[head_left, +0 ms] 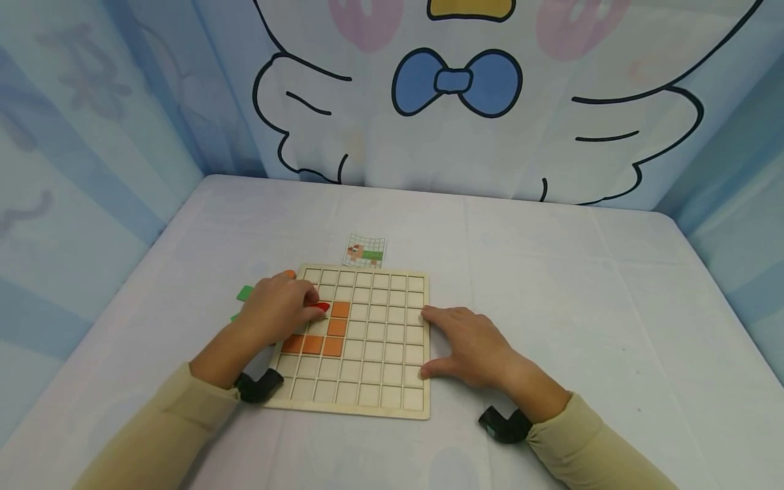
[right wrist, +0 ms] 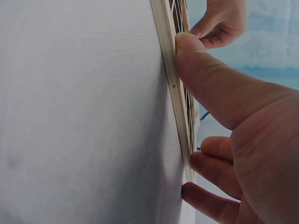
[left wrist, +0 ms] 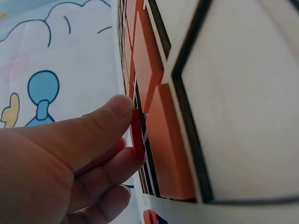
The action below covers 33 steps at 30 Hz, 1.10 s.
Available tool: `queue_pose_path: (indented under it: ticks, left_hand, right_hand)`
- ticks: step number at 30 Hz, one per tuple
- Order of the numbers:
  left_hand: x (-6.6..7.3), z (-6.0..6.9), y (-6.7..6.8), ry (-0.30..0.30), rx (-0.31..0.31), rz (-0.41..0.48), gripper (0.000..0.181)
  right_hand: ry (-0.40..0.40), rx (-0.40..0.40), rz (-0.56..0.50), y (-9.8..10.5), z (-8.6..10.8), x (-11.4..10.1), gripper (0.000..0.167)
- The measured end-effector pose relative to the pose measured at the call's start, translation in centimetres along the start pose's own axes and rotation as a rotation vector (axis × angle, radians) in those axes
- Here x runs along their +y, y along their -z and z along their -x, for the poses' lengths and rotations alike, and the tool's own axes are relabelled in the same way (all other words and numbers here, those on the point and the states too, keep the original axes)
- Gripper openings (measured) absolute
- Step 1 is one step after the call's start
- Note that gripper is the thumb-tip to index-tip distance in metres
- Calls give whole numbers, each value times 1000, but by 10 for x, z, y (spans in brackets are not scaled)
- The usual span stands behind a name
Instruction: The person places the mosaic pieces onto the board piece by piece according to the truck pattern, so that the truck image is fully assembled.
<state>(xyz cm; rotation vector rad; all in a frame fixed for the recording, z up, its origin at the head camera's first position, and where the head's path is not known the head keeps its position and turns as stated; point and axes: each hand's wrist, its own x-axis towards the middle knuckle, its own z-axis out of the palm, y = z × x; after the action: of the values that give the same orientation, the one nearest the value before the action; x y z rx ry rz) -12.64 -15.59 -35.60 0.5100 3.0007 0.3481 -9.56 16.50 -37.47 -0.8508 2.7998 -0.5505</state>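
Note:
My left hand (head_left: 275, 309) pinches a small red tile (head_left: 322, 306) between thumb and fingers, over the left part of a wooden grid board (head_left: 380, 373). In the left wrist view the red tile (left wrist: 136, 133) is seen edge-on, close to the board's surface. Several orange square tiles (head_left: 333, 346) sit in the board's cells, in a row and a short column beside that hand. My right hand (head_left: 471, 347) touches the board's right edge, thumb and fingers spread; in the right wrist view the thumb (right wrist: 201, 63) lies on the rim. The left hand hides some cells.
A small picture card (head_left: 365, 250) with a gridded orange and green pattern lies just behind the board. Left of the board, partly behind the left hand, are a green tile (head_left: 245, 292) and an orange piece (head_left: 290, 273). White cloth (head_left: 551, 272) covers the table.

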Motion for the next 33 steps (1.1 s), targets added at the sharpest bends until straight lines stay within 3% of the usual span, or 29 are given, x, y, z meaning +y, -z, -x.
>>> queue_pose_path:
  ticks: [15,25,33]
  left_hand:
    - [-1,-1,0,-5,-26,15,23]
    - [-2,-2,0,-85,-29,-27,19]
    - [-4,-1,0,-109,-51,-21,19]
  right_hand:
    - [7,6,-1,0,1,-1,84]
    - [5,-1,-2,1,1,-1,85]
    - [3,-4,-5,1,1,-1,85]
